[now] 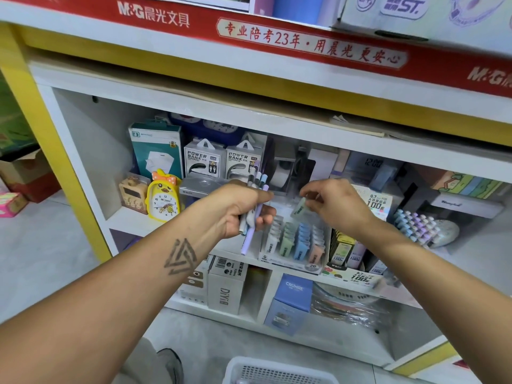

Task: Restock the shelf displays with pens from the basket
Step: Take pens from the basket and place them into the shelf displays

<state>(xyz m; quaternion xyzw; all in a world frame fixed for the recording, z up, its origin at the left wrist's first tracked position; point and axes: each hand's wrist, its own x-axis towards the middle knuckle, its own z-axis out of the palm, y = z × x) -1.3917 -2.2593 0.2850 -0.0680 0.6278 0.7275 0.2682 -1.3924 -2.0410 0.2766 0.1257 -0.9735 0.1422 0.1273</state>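
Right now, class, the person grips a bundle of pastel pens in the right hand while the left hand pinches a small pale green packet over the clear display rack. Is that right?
Not quite: the hands are swapped. In the head view, the left hand grips the bundle of pastel pens, while the right hand pinches the small pale green packet over the clear display rack.

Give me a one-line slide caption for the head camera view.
Left hand grips a bundle of pens; right hand pinches a green packet above the shelf display.
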